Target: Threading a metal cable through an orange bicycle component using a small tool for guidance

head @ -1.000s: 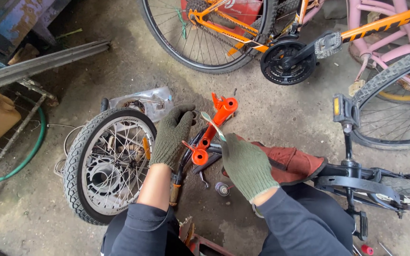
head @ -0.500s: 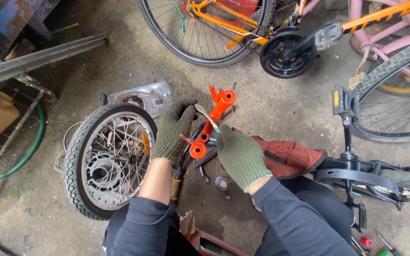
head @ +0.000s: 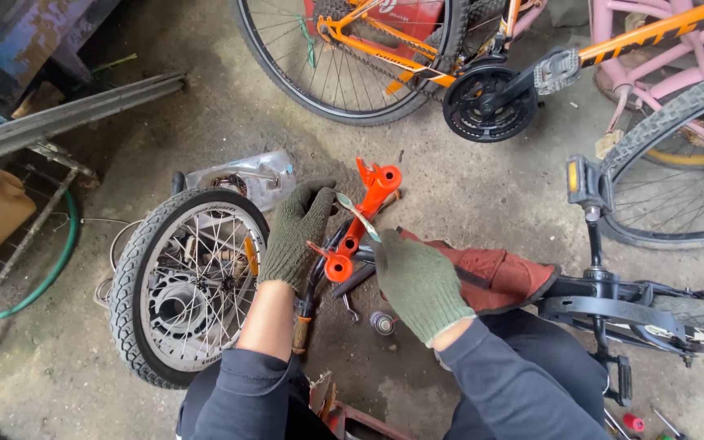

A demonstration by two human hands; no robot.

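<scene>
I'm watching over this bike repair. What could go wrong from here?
The small silver part lies loose on the gritty concrete floor beside the knees; it might roll off or get kicked. The left hand and right hand work close together on the orange bracket, so a slip of the thin strip may jab a glove.

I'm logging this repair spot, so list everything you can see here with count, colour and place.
orange fork: one, orange, centre floor, between both hands
small wheel: one, black tyre, silver spokes, flat at left
red saddle: one, rust red, right of centre
orange bicycle: one, orange frame, top
pink bicycle frame: one, pink, top right
plastic bag: one, clear, above the small wheel
green hose: one, green, far left
left hand: green glove, on the orange fork's left side
right hand: green glove, holding a thin strip by the fork
</scene>
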